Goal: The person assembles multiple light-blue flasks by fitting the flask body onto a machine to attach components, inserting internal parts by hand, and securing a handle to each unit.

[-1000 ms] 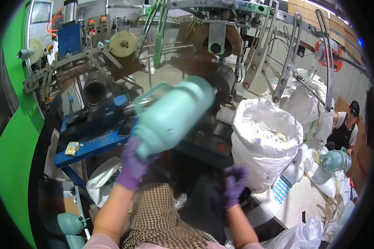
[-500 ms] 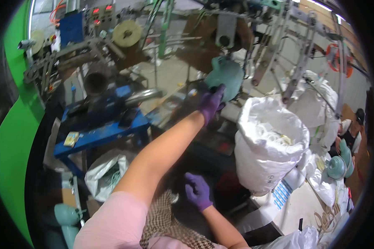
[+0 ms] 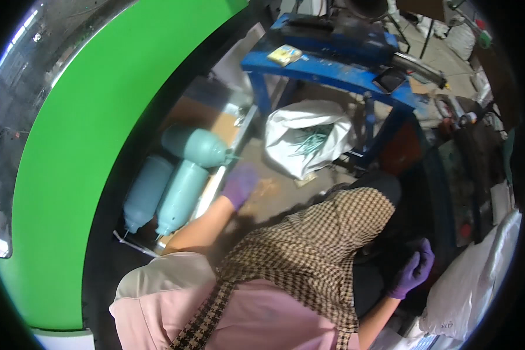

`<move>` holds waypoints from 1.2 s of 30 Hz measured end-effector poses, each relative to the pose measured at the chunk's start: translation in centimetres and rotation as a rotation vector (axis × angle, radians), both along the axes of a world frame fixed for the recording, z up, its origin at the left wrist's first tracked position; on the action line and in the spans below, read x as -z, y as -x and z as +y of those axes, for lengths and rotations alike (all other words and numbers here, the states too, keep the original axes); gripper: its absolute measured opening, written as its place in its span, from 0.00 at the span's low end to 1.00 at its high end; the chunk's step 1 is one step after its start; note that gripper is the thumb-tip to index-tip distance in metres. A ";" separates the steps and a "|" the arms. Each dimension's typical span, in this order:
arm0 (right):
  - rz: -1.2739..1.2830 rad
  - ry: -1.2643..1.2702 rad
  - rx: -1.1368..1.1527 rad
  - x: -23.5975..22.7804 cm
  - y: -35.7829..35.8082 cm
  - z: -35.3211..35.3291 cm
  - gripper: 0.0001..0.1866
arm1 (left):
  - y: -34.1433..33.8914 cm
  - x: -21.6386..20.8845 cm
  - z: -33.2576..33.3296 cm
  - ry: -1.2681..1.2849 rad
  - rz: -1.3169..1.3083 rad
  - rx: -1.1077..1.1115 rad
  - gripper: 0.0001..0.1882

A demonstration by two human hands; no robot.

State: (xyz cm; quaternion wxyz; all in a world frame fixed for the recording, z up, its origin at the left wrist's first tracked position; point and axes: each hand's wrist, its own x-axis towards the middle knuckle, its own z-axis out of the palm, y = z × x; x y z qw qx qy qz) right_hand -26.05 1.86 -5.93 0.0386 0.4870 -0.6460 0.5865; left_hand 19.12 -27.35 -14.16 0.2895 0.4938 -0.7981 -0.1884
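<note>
Three teal, bottle-shaped plastic pieces lie in a shallow tray beside the green machine panel: an upper piece (image 3: 193, 146), a middle piece (image 3: 182, 197) and a left piece (image 3: 148, 192). Thin tails stick out of their narrow ends. My left hand (image 3: 241, 184), in a purple glove, is just right of the upper piece's narrow end, by the tray's metal edge (image 3: 209, 195). Motion blurs its fingers, and nothing shows in them. Low at the right, my purple-gloved right hand (image 3: 413, 271) hangs beside my knee, fingers loosely bent and apart, holding nothing.
A curved green panel (image 3: 70, 163) rises on the left. Ahead stands a blue metal bench (image 3: 326, 71) with a yellow packet (image 3: 284, 55) on it. Below it sits a white sack (image 3: 283, 131) holding teal scraps (image 3: 314, 140). Another white sack (image 3: 475, 286) is at the right.
The view has swung left and down. My left hand has left the teal piece at the machine and come to the tray of teal pieces. My right hand stays low and empty.
</note>
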 end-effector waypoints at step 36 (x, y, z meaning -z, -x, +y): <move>-0.588 -0.318 -0.359 -8.5 -14.1 -7.9 0.25 | 8.5 -21.6 2.4 0.311 0.220 0.678 0.43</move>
